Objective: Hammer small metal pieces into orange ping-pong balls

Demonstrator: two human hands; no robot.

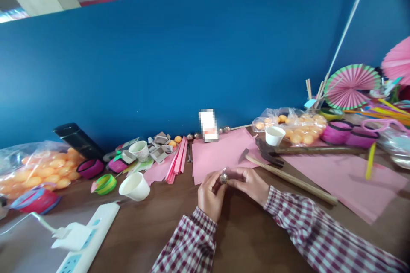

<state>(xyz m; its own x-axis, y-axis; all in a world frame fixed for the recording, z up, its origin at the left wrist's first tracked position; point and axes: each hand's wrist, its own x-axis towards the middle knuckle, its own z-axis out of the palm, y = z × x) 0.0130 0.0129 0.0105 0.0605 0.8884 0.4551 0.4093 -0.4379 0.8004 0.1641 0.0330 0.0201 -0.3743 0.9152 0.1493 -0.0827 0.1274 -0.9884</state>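
Note:
A small shiny metal ball [223,178] is pinched between my two hands above the table's front middle. The thumb and fingers of my left hand [209,194] close on it from the left. From the right, the fingertips of my right hand [251,182] press against the same ball. Just beyond my hands lies pink paper [221,153]. More metal balls [226,129] rest along the wall on either side of an upright phone [208,126]. A hammer with a pale wooden handle [294,181] lies to the right of my right hand, near a claw hammer [269,153].
On the left are a power strip [96,226], a white paper cup [134,186], a bag of orange balls [45,170] and a black bottle [77,140]. Another cup [274,136] and bag of balls [303,128] stand back right. A blue partition [192,51] closes off the back.

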